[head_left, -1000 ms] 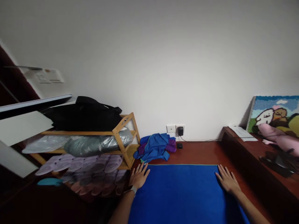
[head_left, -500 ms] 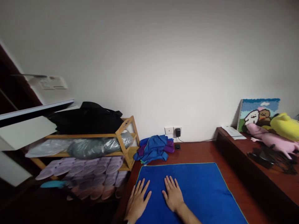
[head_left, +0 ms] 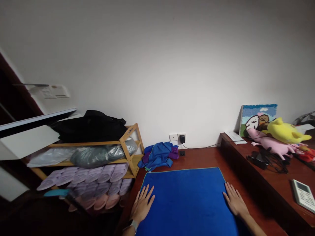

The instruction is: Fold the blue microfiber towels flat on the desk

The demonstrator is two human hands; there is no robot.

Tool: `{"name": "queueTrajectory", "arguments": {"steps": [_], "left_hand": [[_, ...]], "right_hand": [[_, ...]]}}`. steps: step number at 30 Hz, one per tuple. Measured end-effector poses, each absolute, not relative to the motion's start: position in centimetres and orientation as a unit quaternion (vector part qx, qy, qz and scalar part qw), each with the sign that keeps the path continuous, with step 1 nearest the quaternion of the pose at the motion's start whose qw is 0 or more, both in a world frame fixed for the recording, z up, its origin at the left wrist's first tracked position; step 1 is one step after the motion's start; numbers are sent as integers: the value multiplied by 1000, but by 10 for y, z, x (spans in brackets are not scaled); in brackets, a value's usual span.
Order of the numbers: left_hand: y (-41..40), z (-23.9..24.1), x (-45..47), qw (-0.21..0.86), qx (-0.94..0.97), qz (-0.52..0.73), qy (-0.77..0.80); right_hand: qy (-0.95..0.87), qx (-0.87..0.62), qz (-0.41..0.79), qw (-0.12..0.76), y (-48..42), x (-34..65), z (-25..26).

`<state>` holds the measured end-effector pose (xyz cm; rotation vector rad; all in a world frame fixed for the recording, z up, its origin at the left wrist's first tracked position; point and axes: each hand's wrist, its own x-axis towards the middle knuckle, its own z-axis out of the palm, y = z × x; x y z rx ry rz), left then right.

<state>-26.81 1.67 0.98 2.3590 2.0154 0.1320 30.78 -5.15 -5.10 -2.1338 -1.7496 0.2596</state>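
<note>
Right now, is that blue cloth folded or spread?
Spread: the blue cloth lies flat, both far corners showing, with the left hand and right hand at its side edges. Its near end is unseen.

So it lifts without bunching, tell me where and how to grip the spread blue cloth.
Pinch the blue cloth by its far left corner and far right corner, probably best from the outer sides. It looks flat, offering no raised fold to grab, and both thin, green-trimmed corners are uncovered; the left hand and right hand lie at its side edges, nearer the wearer.
</note>
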Motion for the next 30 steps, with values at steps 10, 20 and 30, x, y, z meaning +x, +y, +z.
{"name": "queueTrajectory", "arguments": {"steps": [10,20,30], "left_hand": [[-70,-27,-282,0,761,76,644],[-85,0,-272,1,751,60,658],[-88,6,-274,22,744,49,666]], "right_hand": [[-707,-663,95,227,-70,121,-4],[-749,-617,190,152,-89,44,3],[-650,-750,82,94,-126,288,-63]]}}
